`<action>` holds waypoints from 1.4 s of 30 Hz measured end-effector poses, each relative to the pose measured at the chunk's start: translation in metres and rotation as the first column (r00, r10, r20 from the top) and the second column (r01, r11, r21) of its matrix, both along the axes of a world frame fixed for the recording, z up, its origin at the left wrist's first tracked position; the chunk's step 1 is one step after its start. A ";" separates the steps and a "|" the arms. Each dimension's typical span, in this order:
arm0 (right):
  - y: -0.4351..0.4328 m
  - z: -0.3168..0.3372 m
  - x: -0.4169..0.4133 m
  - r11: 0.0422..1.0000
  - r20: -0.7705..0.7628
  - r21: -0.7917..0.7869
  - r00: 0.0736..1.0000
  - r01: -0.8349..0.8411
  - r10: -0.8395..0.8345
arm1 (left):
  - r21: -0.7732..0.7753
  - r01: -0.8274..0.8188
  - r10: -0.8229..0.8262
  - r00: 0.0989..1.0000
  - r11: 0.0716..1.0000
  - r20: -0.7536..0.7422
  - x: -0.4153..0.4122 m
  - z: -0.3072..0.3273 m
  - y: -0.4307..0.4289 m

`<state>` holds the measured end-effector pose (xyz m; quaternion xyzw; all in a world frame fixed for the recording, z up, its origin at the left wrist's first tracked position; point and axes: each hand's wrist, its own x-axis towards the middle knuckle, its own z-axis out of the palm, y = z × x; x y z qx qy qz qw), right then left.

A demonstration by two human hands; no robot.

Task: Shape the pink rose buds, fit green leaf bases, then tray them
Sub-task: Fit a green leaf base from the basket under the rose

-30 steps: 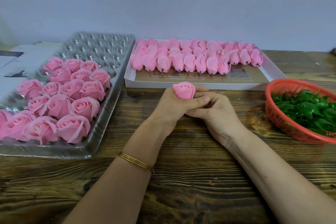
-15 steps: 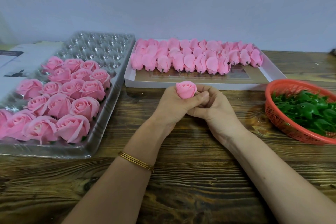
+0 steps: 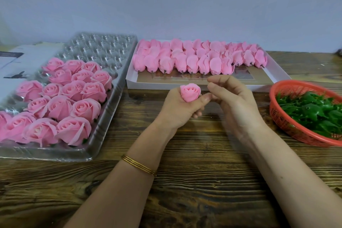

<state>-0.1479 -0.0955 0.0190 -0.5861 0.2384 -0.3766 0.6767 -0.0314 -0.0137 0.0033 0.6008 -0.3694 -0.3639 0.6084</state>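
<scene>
Within the left hand [image 3: 180, 111], a single pink rose bud [image 3: 190, 92] stands upright, its opening facing up. The fingers are curled round the bud's lower half and the thumb lies across its front, so the bud is firmly gripped. Its base is hidden inside the fist.

Just beside it on the right, the right hand [image 3: 235, 102] hovers with the fingers loosely curled and thumb and forefinger apart, holding nothing. This hand is motion-blurred. Whether its fingertips touch the left thumb cannot be told.

Thin gold bangles [image 3: 138, 165] sit on the left wrist. Both forearms lie low over the dark wooden table [image 3: 194, 190].

Directly beyond the hands, a shallow white box [image 3: 277, 78] holds rows of unshaped buds [image 3: 192, 61] lying on their sides, with short stubs pointing toward the person.

Left of the left hand, a clear plastic tray [image 3: 103, 140] carries finished roses [image 3: 59, 107] in its near part. Its far cells hold none. Green shows under some of the near roses.

Right of the right hand, well apart from it, a red mesh basket [image 3: 288, 128] contains a heap of green leaf bases [image 3: 312, 111].

Beyond the tray on the far left lies a pale printed sheet [image 3: 27, 55], partly under the tray's edge.
</scene>
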 end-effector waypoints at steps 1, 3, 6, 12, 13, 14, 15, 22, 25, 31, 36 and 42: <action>0.002 0.001 0.000 1.000 0.006 -0.013 1.000 0.003 -0.003 | -0.001 0.016 -0.016 1.000 1.000 0.014 -0.001 0.000 0.000; 0.005 0.002 0.001 1.000 0.016 -0.028 1.000 -0.001 0.002 | -0.024 0.050 -0.050 0.999 0.998 0.016 -0.003 0.000 0.000; 0.009 0.003 0.004 0.999 0.015 -0.042 1.000 -0.021 0.022 | -0.029 0.072 -0.071 0.996 0.997 0.051 -0.004 -0.001 0.000; 0.012 0.002 0.010 0.994 0.034 -0.087 0.997 -0.067 0.070 | -0.001 0.085 -0.085 0.994 0.996 0.069 -0.007 0.000 0.000; 0.012 0.001 0.011 0.993 0.030 -0.096 0.997 -0.073 0.076 | -0.007 0.090 -0.090 0.993 0.996 0.071 -0.007 -0.001 -0.001; 0.013 0.000 0.013 0.991 0.022 -0.107 0.997 -0.077 0.080 | -0.011 0.097 -0.095 0.993 0.995 0.075 -0.006 -0.001 -0.001; 0.013 -0.001 0.014 0.990 0.017 -0.113 0.996 -0.080 0.083 | -0.019 0.098 -0.096 0.992 0.995 0.080 -0.007 -0.002 -0.002; 0.017 -0.007 0.015 0.992 0.009 -0.079 0.995 -0.097 0.098 | -0.053 0.107 -0.102 0.990 0.993 0.099 -0.006 -0.003 -0.003; 0.019 -0.007 0.015 0.990 -0.007 -0.091 0.994 -0.107 0.107 | -0.046 0.109 -0.104 0.990 0.993 0.090 -0.005 -0.004 -0.002; 0.021 -0.006 0.014 0.988 -0.055 -0.121 0.994 -0.097 0.091 | -0.026 0.083 -0.080 0.992 0.996 0.102 -0.007 -0.001 0.000; 0.020 -0.006 0.014 0.984 -0.088 -0.143 0.992 -0.108 0.096 | 0.013 0.109 -0.110 0.991 0.994 0.077 -0.006 0.003 0.003; 0.021 -0.006 0.013 0.971 -0.128 -0.160 0.979 -0.177 0.158 | -0.004 0.063 -0.063 0.997 0.998 0.040 -0.007 0.001 0.001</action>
